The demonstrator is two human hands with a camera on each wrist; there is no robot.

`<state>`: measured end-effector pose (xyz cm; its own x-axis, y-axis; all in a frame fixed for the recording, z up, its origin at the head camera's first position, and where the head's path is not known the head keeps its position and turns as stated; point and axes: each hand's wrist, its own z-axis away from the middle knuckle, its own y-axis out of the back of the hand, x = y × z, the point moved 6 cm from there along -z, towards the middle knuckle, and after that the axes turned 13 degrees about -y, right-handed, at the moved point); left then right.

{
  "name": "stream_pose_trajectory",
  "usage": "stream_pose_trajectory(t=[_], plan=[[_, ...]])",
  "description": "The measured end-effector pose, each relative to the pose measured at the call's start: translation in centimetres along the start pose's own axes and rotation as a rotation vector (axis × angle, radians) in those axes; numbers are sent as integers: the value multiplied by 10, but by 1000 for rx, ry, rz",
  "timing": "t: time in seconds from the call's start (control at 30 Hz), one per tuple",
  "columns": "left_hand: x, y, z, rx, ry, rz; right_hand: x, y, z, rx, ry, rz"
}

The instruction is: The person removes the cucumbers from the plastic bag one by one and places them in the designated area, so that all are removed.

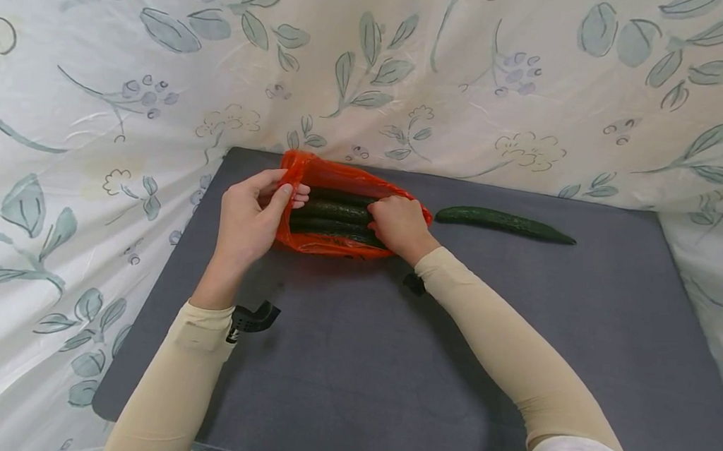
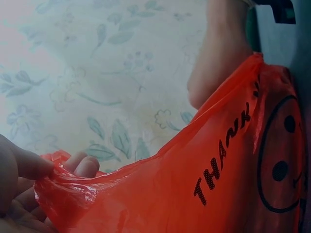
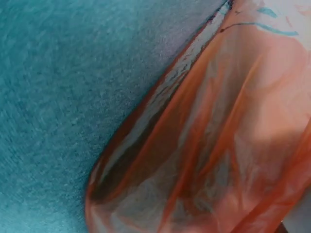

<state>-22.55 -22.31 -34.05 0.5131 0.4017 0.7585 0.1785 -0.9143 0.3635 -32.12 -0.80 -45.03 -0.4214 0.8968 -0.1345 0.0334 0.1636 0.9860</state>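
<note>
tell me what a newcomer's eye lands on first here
The bright red plastic bag stands out first, open near the far edge of the dark table, with cucumbers inside. The left hand pinches its rim at one end; the right hand is at the other. To the bag's right, a lone cucumber lies on the tabletop.

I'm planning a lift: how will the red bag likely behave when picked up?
The red bag will probably flop, as its film creases where the left hand pinches it. It would likely sag under load, since several cucumbers lie inside. Being thin enough to see through, it might tear.
</note>
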Motion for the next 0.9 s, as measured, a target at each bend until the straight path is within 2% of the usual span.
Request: stream_pose_trajectory(t=[0.23, 0.43, 0.9], plan=[[2, -1, 0, -1, 0, 6, 2, 3, 4, 41, 4, -3], [1, -1, 0, 0, -1, -7, 5, 14, 9, 73, -19, -17], [3, -1, -1, -2, 12, 5, 15, 38, 26, 133, -4, -96]])
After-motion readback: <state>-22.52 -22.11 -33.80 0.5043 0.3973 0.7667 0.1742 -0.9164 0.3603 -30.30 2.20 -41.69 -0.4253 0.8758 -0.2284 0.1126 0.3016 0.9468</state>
